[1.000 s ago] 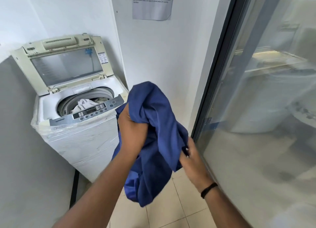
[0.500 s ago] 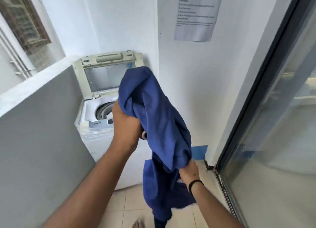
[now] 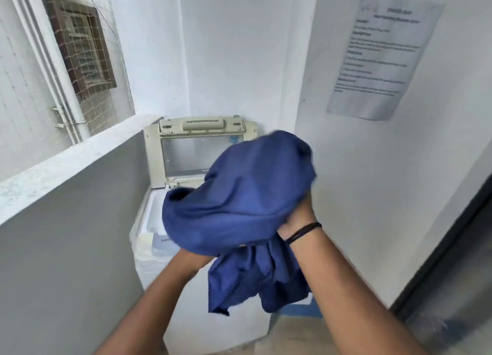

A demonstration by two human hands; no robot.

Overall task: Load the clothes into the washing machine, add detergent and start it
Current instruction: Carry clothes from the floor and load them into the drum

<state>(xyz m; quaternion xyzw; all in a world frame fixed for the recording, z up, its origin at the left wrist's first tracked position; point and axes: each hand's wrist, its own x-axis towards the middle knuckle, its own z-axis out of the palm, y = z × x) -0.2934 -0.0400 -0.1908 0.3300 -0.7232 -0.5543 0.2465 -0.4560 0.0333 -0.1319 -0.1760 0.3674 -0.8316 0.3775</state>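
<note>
A printed notice (image 3: 383, 54) hangs on the white wall — a netted, louvred window (image 3: 82, 46) sits far left.

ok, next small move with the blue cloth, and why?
Probably carry the cloth forward and down into the washer. Its lid stands open, and both hands, right showing, left hidden under the fabric, hold the bundle in front of the tub opening.

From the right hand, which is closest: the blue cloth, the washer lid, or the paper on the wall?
1. Blue cloth: gripped by the right hand.
2. Washer lid: raised, behind and left.
3. Paper notice: high on the right wall.
</note>
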